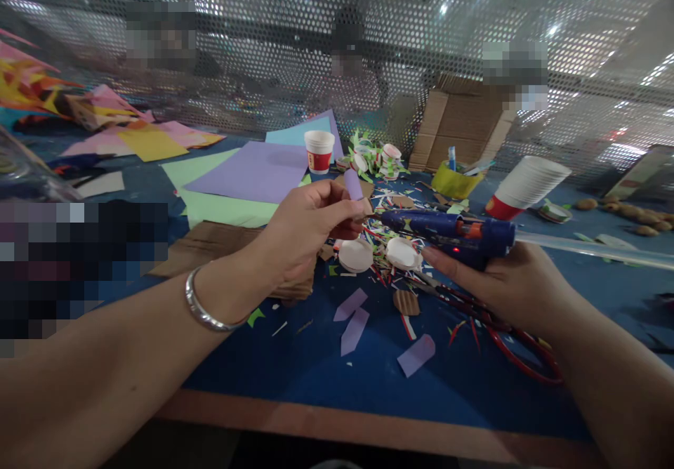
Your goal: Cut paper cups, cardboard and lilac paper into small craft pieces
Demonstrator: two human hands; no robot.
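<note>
Pinched between the fingers of my left hand (321,223) is a small purple paper strip (353,184), its rounded end pointing up. My right hand (519,286) grips a blue hot glue gun (437,229) with a small red light lit and a clear glue stick (595,246) out of its back. The gun's nozzle points left, close to my left fingertips; whether it touches the paper I cannot tell. Below the gun sit two white paper discs (356,255). Red-handled scissors (526,357) lie under my right hand. Several cut purple paper pieces (354,331) are nearer the table edge.
Purple paper sheets (247,174) lie at the back left beside a paper cup (319,152). A tilted cup stack (529,185), a yellow container (456,180) and cardboard (458,125) are at the back right. Paper scraps litter the blue table (274,378). A perforated metal screen (253,69) stands behind.
</note>
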